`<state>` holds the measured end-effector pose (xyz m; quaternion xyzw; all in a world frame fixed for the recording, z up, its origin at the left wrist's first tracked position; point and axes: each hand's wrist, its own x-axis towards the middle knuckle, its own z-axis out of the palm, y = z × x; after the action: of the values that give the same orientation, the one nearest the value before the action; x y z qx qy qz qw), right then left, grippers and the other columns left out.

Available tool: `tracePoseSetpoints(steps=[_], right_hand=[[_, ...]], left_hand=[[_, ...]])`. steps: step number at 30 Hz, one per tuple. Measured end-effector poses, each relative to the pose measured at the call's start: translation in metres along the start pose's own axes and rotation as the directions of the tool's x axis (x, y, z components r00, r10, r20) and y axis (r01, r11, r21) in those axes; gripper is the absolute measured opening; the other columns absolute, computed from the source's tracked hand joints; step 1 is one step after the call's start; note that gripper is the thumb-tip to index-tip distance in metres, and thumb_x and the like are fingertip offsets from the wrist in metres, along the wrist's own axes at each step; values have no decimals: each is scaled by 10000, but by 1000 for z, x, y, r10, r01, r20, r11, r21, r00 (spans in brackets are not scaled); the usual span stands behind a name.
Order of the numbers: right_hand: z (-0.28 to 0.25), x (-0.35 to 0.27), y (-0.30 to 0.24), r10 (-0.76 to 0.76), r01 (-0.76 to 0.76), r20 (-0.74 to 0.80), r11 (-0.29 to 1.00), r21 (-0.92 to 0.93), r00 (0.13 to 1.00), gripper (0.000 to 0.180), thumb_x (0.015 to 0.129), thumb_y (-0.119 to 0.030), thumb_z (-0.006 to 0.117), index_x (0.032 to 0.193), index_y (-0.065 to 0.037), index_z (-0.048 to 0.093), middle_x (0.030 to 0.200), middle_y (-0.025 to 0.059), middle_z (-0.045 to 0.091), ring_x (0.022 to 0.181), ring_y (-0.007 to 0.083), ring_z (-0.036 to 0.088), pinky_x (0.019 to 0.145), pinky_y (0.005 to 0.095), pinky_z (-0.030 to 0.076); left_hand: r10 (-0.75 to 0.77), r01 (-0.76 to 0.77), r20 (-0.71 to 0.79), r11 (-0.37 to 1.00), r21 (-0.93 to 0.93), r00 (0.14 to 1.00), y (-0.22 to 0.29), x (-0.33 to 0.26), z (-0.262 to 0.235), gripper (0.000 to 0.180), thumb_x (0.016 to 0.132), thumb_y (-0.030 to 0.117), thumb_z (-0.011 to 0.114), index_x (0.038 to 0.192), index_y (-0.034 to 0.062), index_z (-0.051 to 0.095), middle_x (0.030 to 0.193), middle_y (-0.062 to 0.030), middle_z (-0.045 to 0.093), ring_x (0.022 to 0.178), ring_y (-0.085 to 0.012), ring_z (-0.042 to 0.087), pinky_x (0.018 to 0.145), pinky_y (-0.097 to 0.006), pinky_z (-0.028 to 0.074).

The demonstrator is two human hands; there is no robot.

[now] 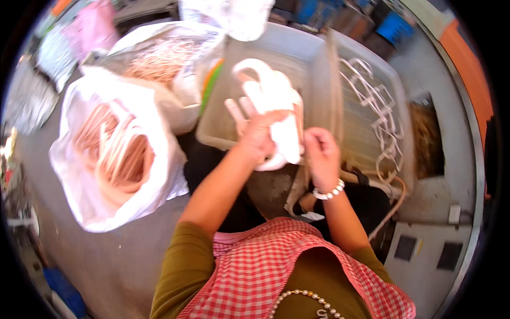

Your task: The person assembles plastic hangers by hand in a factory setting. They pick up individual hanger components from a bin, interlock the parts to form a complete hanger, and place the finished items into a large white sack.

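Overhead, a left hand (258,135) grips a bundle of white plastic hangers (273,106), glossy and curved, above a grey plastic tub (319,58). Beside it, the right hand (320,154) pinches closed at the bundle's lower edge.

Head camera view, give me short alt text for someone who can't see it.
Seen from above, a person's left hand grips a bundle of white plastic hangers while the right hand pinches its lower edge. Behind it are two translucent bins, one holding loose white hangers; a white bag of pinkish hangers lies to the left.
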<state>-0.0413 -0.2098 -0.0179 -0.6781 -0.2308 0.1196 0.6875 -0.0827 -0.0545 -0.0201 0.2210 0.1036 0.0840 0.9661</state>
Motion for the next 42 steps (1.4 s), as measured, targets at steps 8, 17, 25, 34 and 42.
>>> tracePoseSetpoints(steps=[8,17,25,34,42], right_hand=[[-17,13,-2,21,-24,22,992,127,1000,153,960,-188,530,933,-44,576,794,9,586,738,83,521,724,233,434],[44,25,-13,34,-52,303,997,53,952,269,979,-254,489,921,-22,612,856,20,627,770,88,543,739,242,452],[166,80,-47,86,-85,717,996,-38,692,410,970,-341,474,1223,-27,547,1111,75,613,1023,151,573,885,292,452],[288,128,-54,326,-660,914,746,-92,242,401,944,-355,514,1169,-24,544,1073,76,617,962,202,597,847,363,483],[308,145,-98,44,-213,598,953,215,800,191,758,-12,686,930,-10,603,844,54,630,749,119,614,679,255,509]], left_hand=[[340,-538,436,681,497,833,54,-97,70,482,762,23,649,1198,17,444,941,-100,614,842,-186,621,769,-321,525],[634,-822,587,561,100,504,192,-221,91,673,785,88,589,1384,4,294,932,-19,491,778,-108,498,705,-271,426],[766,-761,354,258,595,537,260,-232,58,431,794,61,585,1199,-26,463,965,-106,582,850,-176,582,777,-328,482],[560,-343,29,465,816,828,261,-219,15,480,689,54,656,1138,15,491,874,-105,613,796,-190,604,698,-306,513],[544,-164,-27,298,940,838,270,-235,15,405,680,34,676,1066,-11,558,870,-91,641,799,-187,622,740,-299,503]])
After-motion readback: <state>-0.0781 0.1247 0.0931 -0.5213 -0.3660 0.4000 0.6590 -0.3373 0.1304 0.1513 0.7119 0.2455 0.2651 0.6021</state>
